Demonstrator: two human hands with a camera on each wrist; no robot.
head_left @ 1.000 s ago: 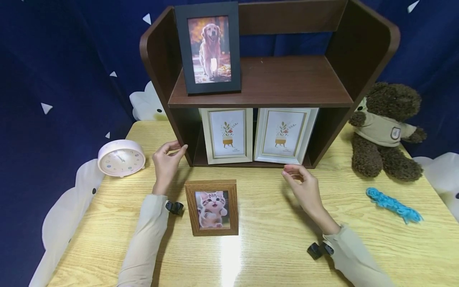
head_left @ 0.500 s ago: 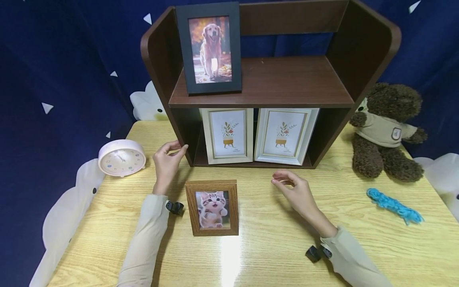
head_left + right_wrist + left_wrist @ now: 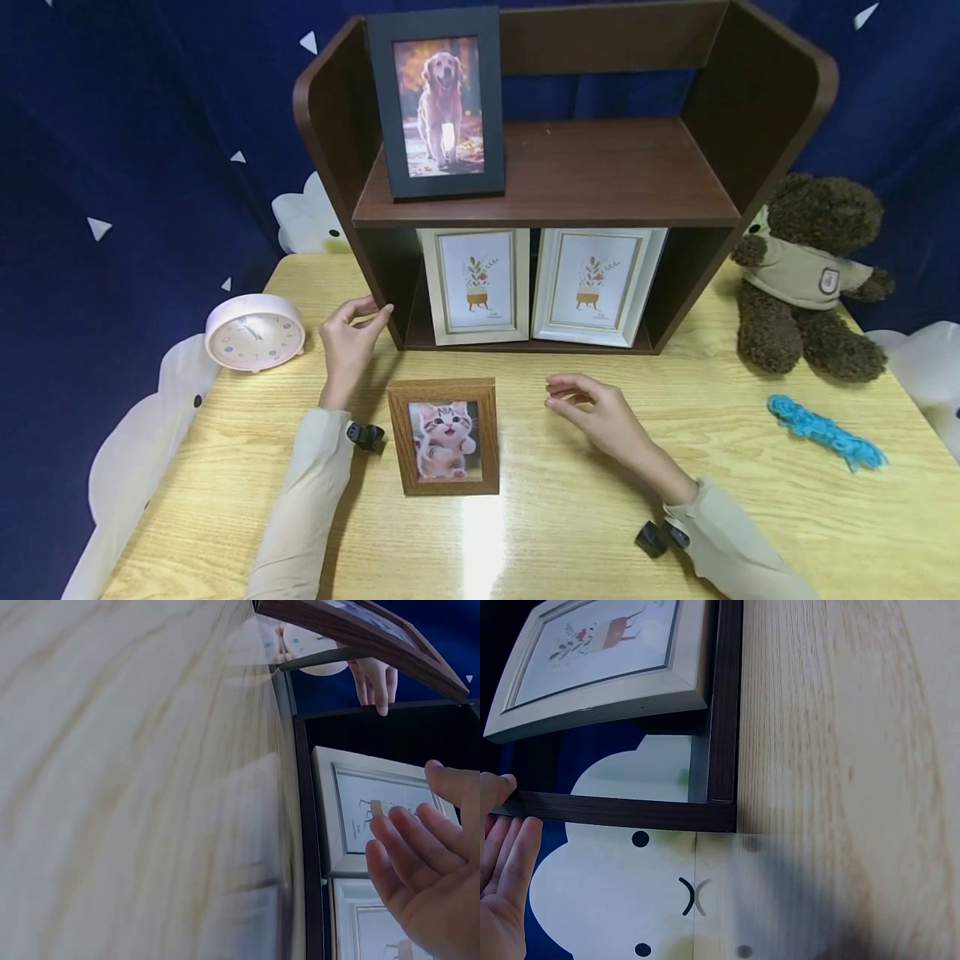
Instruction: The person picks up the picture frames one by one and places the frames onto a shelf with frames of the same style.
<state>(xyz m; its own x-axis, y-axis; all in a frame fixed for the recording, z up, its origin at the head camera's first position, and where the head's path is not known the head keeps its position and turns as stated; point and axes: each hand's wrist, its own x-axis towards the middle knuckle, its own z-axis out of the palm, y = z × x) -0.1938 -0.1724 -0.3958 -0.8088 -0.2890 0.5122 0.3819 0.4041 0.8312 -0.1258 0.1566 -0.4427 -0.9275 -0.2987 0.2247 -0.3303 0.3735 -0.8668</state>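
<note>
A dark brown two-tier shelf (image 3: 600, 171) stands at the back of the table. My left hand (image 3: 349, 346) grips the front edge of its left side panel (image 3: 622, 811), thumb on one face and fingers on the other. My right hand (image 3: 596, 410) is over the table, loosely curved and holding nothing. To its left stands a wooden picture frame (image 3: 486, 437) with a kitten photo. The lower tier holds a cream picture frame (image 3: 480, 336) and a white picture frame (image 3: 581, 335), both with plant prints. A black picture frame (image 3: 491, 108) with a dog photo stands on the upper tier, left side.
A pale pink round clock (image 3: 255, 337) stands on the table (image 3: 570, 542) at the left. On the right sit a brown teddy bear (image 3: 787, 275) and a bundle of blue cord (image 3: 825, 431). Behind the shelf hangs a dark blue curtain (image 3: 150, 108).
My right hand has moved away from the white picture frame, leftward and toward me, nearing the wooden picture frame. My left hand has stayed at the shelf's side panel.
</note>
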